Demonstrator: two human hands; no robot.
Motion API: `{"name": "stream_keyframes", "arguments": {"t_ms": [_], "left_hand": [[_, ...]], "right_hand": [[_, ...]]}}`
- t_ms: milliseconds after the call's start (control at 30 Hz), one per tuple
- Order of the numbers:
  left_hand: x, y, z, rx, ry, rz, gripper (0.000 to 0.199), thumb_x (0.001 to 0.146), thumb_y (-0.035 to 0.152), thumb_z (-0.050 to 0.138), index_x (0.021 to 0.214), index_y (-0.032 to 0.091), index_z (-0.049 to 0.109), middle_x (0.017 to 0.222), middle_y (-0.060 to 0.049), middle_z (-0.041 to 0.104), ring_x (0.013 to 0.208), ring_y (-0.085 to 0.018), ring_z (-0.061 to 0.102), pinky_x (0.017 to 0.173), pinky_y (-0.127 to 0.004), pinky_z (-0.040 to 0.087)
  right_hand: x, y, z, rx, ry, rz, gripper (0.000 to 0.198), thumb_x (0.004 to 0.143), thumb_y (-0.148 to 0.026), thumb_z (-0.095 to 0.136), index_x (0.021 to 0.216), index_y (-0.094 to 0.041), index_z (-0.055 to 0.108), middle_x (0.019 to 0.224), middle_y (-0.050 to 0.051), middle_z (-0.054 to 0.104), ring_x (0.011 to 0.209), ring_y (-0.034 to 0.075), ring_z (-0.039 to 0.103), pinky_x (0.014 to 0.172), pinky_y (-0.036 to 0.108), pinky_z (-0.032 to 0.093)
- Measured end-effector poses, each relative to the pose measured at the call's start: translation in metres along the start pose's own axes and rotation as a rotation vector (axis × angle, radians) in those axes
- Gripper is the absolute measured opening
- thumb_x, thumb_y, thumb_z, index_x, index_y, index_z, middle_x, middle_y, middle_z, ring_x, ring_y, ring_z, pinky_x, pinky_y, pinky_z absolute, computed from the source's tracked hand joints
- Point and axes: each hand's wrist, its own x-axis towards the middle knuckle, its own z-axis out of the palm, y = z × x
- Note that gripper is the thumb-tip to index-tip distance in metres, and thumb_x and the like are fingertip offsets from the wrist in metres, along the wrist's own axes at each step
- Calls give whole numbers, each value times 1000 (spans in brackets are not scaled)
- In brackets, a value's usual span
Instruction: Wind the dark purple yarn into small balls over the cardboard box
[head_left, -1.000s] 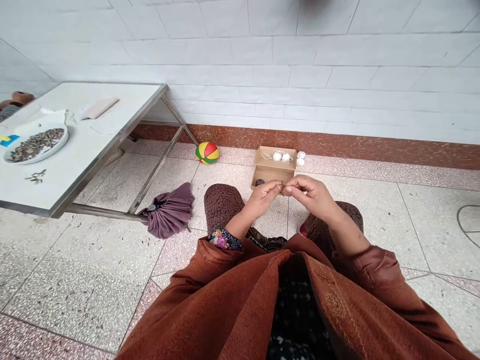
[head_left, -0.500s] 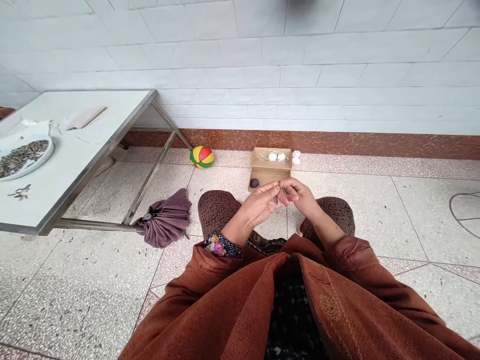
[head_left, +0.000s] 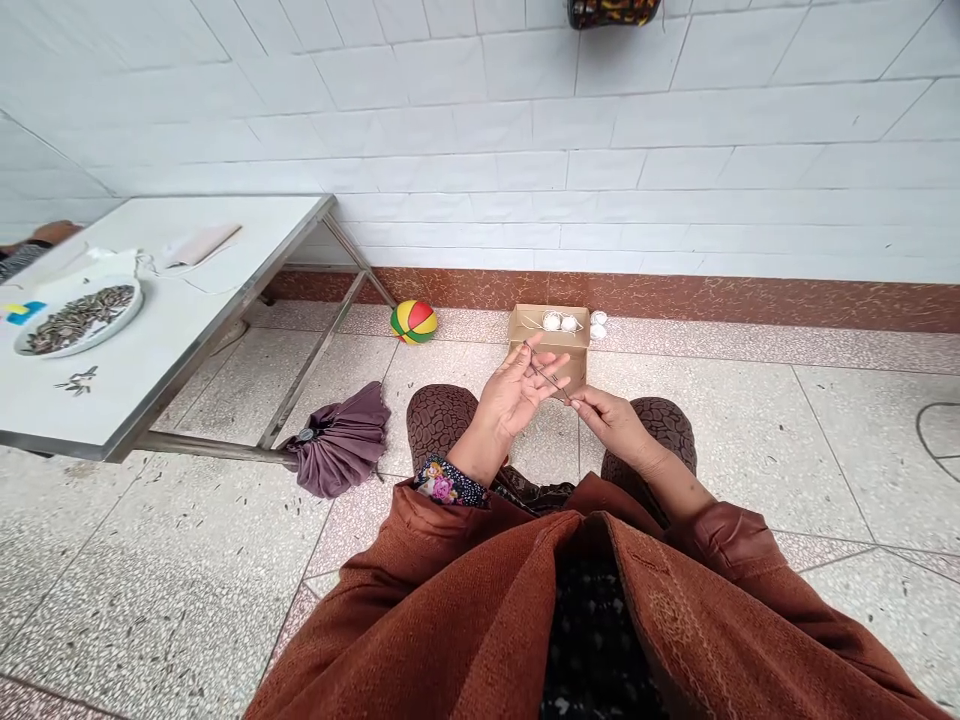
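Fingertips of the right hand (head_left: 616,420) pinch a thin thread (head_left: 546,374), now drawn from the newly opened left hand (head_left: 516,392) at 10 o'clock.

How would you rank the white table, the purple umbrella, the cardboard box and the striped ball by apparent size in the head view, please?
1. white table
2. purple umbrella, though it lies nearer the camera
3. cardboard box, partly hidden by the left hand
4. striped ball

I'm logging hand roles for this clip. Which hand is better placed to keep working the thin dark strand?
Probably the right hand: its fingers pinch the thin dark strand at its near end, while the left hand is open, palm up, with the strand lying across it.
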Motion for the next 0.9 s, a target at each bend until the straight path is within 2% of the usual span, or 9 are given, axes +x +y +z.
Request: {"name": "stream_keyframes", "arguments": {"t_ms": [100,233,333,433,533,667,800,900], "left_hand": [[-1,-6,-7,100,-21,76,34,107,38,68,138,24,73,95,-6,81,124,-29,76,115,-52,52],[-2,-16,-17,359,-31,219,35,100,44,76,126,21,79,91,-6,83,110,-23,78,111,-41,52],[-5,-24,-19,486,-78,232,36,96,48,79,118,20,83,93,-6,84,102,-23,77,107,-40,53],[-9,-31,-15,510,-158,169,40,95,54,79,113,18,84,93,-8,84,94,-24,79,103,-42,56],[-11,-35,-13,475,-223,96,49,94,58,80,120,17,83,87,-9,83,82,-22,77,94,-41,58],[-12,-36,-13,409,-226,7,47,96,53,80,125,16,82,85,-10,82,75,-18,72,84,-35,56],[-13,-35,-11,257,-221,-128,42,99,46,78,130,18,81,83,-6,80,64,-11,64,96,-39,59],[-11,-30,-9,154,-196,-175,37,102,39,75,132,19,79,85,-4,80,58,-8,57,106,-45,59]], "right_hand": [[0,-15,-6,-20,-62,-74,31,108,-47,55,96,-25,74,90,6,78,83,23,73,82,37,57],[10,-42,-22,-9,-101,-172,25,107,-41,60,99,-25,76,87,4,77,74,19,68,74,33,54],[28,-56,-37,-62,-95,-235,22,107,-41,62,104,-27,79,95,5,79,84,20,70,80,35,55],[51,-52,-50,-136,-41,-242,22,106,-41,64,99,-28,80,94,5,77,88,22,69,82,36,54],[67,-32,-53,-137,13,-207,24,105,-42,65,93,-27,79,91,5,74,87,22,66,82,36,53],[69,-1,-39,-20,46,-61,32,103,-50,65,85,-25,74,84,3,71,82,21,64,81,36,52],[52,18,-13,141,96,117,40,100,-61,61,85,-25,69,81,2,70,80,20,63,78,34,50],[37,23,2,194,91,183,42,99,-64,60,90,-25,70,83,1,70,80,20,64,77,33,50]]}}
